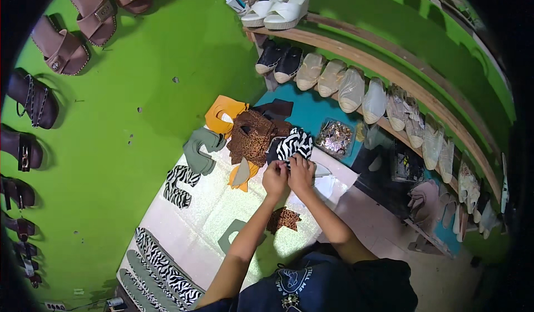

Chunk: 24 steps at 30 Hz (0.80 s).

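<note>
A dark shirt is nearest, on the near side of the zebra-print bundle. From it the left forearm slants up and rightward to the bundle, and the right forearm slants up and leftward, so the two draw together at the wrists. Well to the near left of the bundle lie long zebra-print and green strips. Nearer to it, on its near side, are a green cutout, partly behind the left forearm, and a leopard-print piece between the forearms.

The left hand is curled, its fingers bent in toward the other hand. The right hand is held palm down, fingers pointing away from the body and reaching onto the bundle's near edge. The fingertips of both hands meet closely there; whether either one pinches the cloth I cannot tell.

The bundle sits on the table, just past the fingertips. Near it on the left is a leopard-print pile; farther left are green pieces and an orange piece. To its right is a box of metal bits. Beyond the bundle, wrapped shoes line a wooden rail.
</note>
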Motion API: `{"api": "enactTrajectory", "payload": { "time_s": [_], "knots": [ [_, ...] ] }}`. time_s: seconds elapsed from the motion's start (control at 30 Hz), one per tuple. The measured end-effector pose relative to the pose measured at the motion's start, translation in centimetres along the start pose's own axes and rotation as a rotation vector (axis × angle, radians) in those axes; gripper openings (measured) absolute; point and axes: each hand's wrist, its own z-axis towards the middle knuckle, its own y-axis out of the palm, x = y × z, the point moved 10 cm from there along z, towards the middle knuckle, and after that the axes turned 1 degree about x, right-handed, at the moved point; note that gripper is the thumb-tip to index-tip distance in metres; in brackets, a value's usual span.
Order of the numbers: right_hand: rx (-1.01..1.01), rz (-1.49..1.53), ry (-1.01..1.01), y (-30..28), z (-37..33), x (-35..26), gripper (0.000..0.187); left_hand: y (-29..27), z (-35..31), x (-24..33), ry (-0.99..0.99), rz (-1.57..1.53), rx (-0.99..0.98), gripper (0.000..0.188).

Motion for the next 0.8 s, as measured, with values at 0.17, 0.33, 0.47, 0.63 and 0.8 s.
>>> {"api": "enactTrajectory", "payload": {
  "time_s": [0.17, 0.33, 0.47, 0.63, 0.8],
  "knots": [
    [0.071, 0.075, 0.021, -0.9, 0.4, 0.9, 0.022, 0.6, 0.5, 1.9, 0.034, -0.141, -0.072, 0.021],
    [-0.029, 0.322, 0.115, -1.9, 1.8, 1.9, 0.021, -0.3, 0.2, 2.6, 0.095, -0.161, -0.069, 0.021],
    [-0.014, 0.364, 0.132, -2.0, 3.3, 3.0, 0.024, 1.0, -0.4, 3.0, 0.173, -0.146, -0.231, 0.028],
    [-0.009, 0.419, 0.105, -1.9, 4.5, 3.6, 0.029, 3.7, -1.7, 3.3, 0.270, 0.112, -0.475, 0.040],
    [-0.012, 0.490, 0.014, -2.1, 5.1, 3.3, 0.024, 5.1, -2.0, 2.2, 0.338, 0.420, -0.541, 0.041]
  ]
}}
